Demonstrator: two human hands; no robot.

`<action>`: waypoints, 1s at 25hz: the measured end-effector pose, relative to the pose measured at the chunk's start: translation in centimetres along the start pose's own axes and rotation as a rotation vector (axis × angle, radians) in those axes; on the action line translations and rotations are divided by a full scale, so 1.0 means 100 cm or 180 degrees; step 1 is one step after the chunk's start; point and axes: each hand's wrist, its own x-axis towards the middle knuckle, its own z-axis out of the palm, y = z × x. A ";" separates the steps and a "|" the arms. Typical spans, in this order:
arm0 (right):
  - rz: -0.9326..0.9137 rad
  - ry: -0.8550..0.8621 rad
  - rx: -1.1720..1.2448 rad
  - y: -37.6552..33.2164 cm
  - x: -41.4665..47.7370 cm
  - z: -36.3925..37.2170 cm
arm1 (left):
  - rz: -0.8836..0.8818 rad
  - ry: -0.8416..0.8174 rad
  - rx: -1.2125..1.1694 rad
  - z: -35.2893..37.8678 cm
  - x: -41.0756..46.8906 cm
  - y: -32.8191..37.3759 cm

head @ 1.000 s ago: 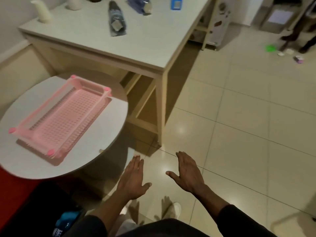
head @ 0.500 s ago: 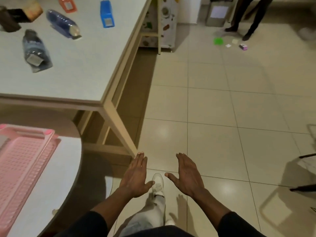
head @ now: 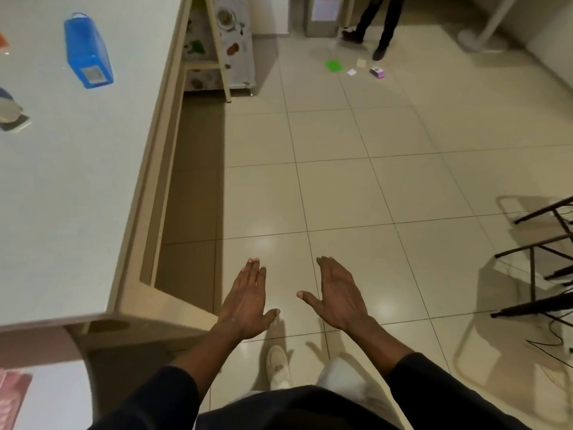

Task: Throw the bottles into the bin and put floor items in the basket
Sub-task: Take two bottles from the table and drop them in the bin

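Observation:
My left hand [head: 248, 302] and my right hand [head: 338, 294] hover flat and empty over the tiled floor, fingers apart. Far ahead on the floor lie a green item [head: 334, 65], two small pale cards [head: 356, 67] and a small pink box [head: 377, 72]. A grey bin [head: 321, 15] stands against the far wall. A blue bottle [head: 87, 52] lies on the white table [head: 77, 187] at my left. Another bottle's end [head: 9, 108] shows at the left edge. A sliver of the pink basket [head: 12, 395] shows at the bottom left.
Another person's legs [head: 376, 23] stand beside the floor items. A patterned cabinet [head: 223, 45] sits past the table. Black chair legs [head: 539, 268] and cables jut in at the right. A fan base [head: 479, 41] stands at the far right. My shoe [head: 278, 364] is below my hands.
I have walked forward along the table: the round table and pink basket slid almost out of view, the bottles shifted left, and the floor items came nearer. Both hands stayed open.

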 end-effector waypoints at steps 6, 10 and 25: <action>-0.0034 0.0017 0.0067 0.000 0.070 -0.006 | -0.0106 -0.0009 -0.0021 -0.012 0.057 -0.024; -0.0255 0.0024 -0.0037 0.019 0.134 -0.015 | -0.0328 0.0080 -0.0121 -0.023 0.105 -0.040; -0.1509 0.0098 0.0033 0.018 0.431 -0.130 | -0.1437 0.0610 0.0235 -0.152 0.287 -0.085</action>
